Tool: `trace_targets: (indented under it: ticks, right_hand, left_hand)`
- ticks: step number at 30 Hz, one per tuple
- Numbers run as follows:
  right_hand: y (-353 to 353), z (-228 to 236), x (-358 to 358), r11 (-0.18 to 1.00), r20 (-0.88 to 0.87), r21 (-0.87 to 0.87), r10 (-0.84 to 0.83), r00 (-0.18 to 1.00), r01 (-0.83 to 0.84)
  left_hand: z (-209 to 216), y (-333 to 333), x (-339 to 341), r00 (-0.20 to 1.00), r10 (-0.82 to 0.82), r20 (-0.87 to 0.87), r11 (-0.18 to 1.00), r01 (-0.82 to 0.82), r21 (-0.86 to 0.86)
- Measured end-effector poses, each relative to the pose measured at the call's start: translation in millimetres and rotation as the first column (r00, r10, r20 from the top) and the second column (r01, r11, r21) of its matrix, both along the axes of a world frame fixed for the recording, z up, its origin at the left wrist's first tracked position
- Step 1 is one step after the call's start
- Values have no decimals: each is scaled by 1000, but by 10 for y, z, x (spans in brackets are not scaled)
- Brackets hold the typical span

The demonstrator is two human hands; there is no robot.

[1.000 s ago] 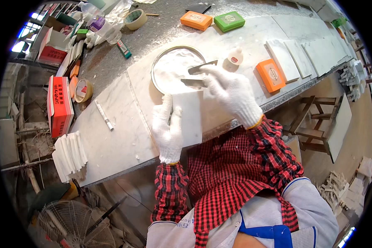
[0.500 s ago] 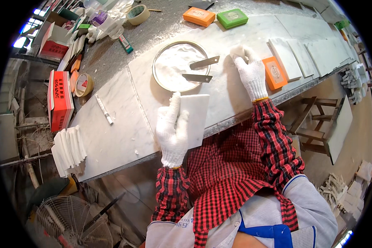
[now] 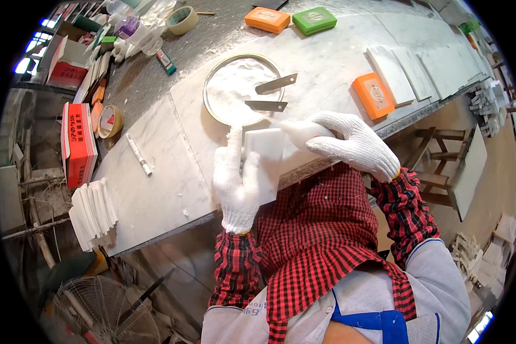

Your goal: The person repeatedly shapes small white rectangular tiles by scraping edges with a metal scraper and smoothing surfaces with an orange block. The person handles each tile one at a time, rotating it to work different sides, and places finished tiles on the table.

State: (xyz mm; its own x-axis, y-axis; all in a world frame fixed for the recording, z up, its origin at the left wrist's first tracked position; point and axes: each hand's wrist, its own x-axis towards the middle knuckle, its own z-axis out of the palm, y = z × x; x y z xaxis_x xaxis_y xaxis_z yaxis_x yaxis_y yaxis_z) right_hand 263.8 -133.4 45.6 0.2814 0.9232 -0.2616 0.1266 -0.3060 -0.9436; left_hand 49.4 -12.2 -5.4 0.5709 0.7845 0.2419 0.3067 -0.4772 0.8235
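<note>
My left hand [image 3: 235, 178], in a white knitted glove, grips a white stone tile [image 3: 265, 155] by its left side, over the bench's front edge. One finger stretches up past the tile's corner. In my gloved right hand [image 3: 355, 143] is a white squeeze bottle [image 3: 300, 133], its thin nozzle slanting up and left above the tile's top edge. Just beyond stands a round tin [image 3: 226, 92] of white powder or paste. Two dark blades [image 3: 277, 84] reach over its right rim.
An orange box [image 3: 374, 96] lies right of the tin, beside several marble slabs [image 3: 391, 74]. Farther back are another orange box [image 3: 268, 20] and a green one [image 3: 314, 21]. At left are a white stick [image 3: 139, 155], stacked white strips [image 3: 93, 212] and tape rolls [image 3: 110, 119].
My right hand has come left and nearer from beside the orange box, bringing the squeeze bottle over beside the tile. My left hand keeps its hold on the tile.
</note>
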Motion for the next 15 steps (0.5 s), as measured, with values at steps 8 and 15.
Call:
trace_targets:
  ticks: [8,15]
  right_hand:
    - [160,47,-57,999,-24,35,-12,1000,12]
    - [229,135,-63,1000,-7,-1,-29,1000,29]
  left_hand:
    - [7,-23,22,1000,1,23,1000,-1,-12]
    - [0,-46,39,1000,15,18,1000,-15,20]
